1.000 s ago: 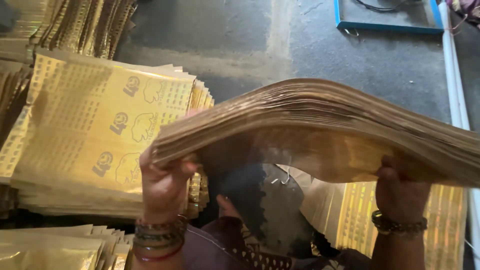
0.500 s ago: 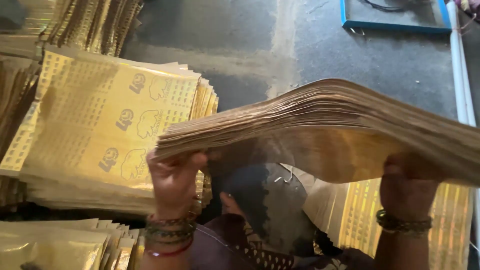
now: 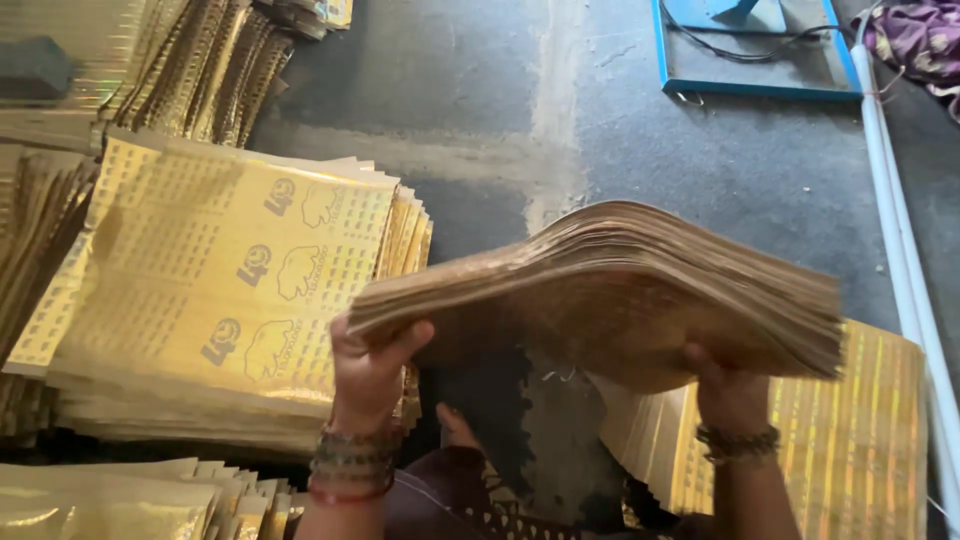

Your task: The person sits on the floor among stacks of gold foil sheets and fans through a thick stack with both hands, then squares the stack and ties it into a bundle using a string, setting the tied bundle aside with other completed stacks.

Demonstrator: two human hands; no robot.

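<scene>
Now mid-lift: a thick, sagging bundle of flat golden-brown printed pouches [image 3: 610,290] held edge-on in the air, above and to the right of the tall stack of shiny gold pouches with animal prints [image 3: 230,290] on the grey concrete floor [image 3: 700,160]. Left hand [image 3: 370,365] clamped on the bundle's near-left corner, thumb over the top edge, fingers hidden beneath; beaded bangles at the wrist. Right hand [image 3: 730,395] cupped under the right end, closed on the underside, fingers mostly out of sight. Looks like squaring-up or carrying between piles, judging by the level two-handed grip and the drooping middle.

Next move, by judgement: firm support under both ends to keep the leaves from sliding apart, then a flat, even lowering, edges aligned.

Right of the printed stack and under the bundle: a striped gold sheet pile [image 3: 860,440]. Far beyond it: a blue-framed tray [image 3: 760,60] and a white pipe [image 3: 900,250] along the floor.

Against half a second ago: bundle lower and nearer the printed stack, right end no longer past the picture's edge, left thumb curled higher over the corner.
</scene>
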